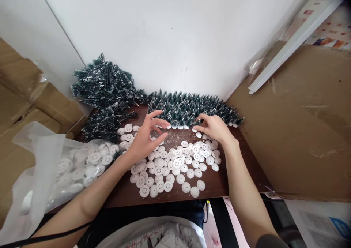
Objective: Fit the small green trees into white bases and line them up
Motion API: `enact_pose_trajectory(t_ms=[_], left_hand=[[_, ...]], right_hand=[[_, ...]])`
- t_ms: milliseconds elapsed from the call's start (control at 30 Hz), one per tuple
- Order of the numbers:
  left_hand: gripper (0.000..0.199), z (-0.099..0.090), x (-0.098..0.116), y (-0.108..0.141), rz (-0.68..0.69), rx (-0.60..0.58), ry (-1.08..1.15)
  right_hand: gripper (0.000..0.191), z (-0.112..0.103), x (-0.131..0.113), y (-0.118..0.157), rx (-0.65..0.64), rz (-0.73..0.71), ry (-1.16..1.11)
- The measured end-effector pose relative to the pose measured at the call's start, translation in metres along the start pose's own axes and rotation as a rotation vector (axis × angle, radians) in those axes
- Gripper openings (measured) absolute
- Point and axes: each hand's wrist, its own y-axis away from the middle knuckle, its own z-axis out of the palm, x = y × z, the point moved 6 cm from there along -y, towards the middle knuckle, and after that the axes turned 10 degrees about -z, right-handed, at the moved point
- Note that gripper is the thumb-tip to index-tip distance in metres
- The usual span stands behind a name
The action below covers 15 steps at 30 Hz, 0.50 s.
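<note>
Brown tabletop [215,184] against a white wall [175,39]. Left hand [145,138], mid-frame: fingers spread, nothing visible between them. Right hand [215,127], right of centre: fingertips curled at the front row; cannot tell whether they pinch anything. Just beyond both: standing trees [181,109] on white bases [185,127], apparently done. Seemingly remaining: loose discs [177,163] lower centre, heaped trees [105,83] upper left.

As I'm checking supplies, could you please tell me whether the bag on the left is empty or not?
Not empty: white discs show through the clear side of the bag. Whether it is full, I cannot tell.
</note>
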Motion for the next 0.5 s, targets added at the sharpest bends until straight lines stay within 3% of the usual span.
enact_pose_trajectory(t_ms=[200,500], left_hand=[[0.056,0.0007,0.0004,0.0010,0.002,-0.009,-0.002],[0.054,0.0007,-0.0075,0.0003,-0.043,-0.007,-0.027]], right_hand=[[0.014,-0.0005,0.0012,-0.0021,0.066,-0.029,-0.091],[0.018,0.0024,-0.0027,-0.0047,0.091,-0.018,-0.117]])
